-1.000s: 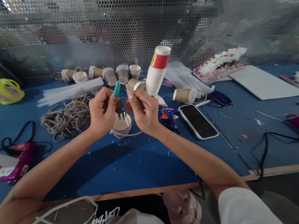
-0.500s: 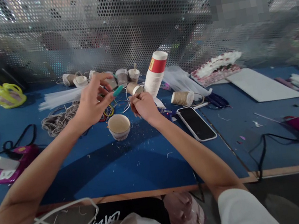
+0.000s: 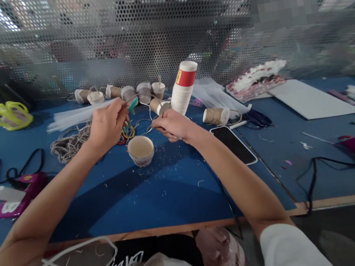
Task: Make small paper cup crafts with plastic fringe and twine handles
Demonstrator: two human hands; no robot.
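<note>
My left hand [image 3: 109,123] is closed in a pinch on a thin grey cord [image 3: 138,96], which arcs across to the right. A small teal piece [image 3: 133,106] shows at its fingertips; whether it is worn or held I cannot tell. My right hand [image 3: 174,125] pinches the cord with its fingers pressed together, beside a stack of white paper cups [image 3: 181,98] with a red band. Below and between both hands, a small wrapped cup [image 3: 141,152] stands upright on the blue table, its mouth facing up.
Several cord-wrapped cups [image 3: 144,92] line the back, against a perforated metal screen [image 3: 158,26]. Grey cord lies in a tangle [image 3: 71,145] at left. Glue guns [image 3: 20,197] with cables lie at both sides. A phone [image 3: 234,146] and a cord-wrapped cup [image 3: 216,116] are right of my hand.
My left hand has turned and closed, with its teal piece shifting slightly left. My right hand has turned a little, and the cord now shows as an arc between the hands.
</note>
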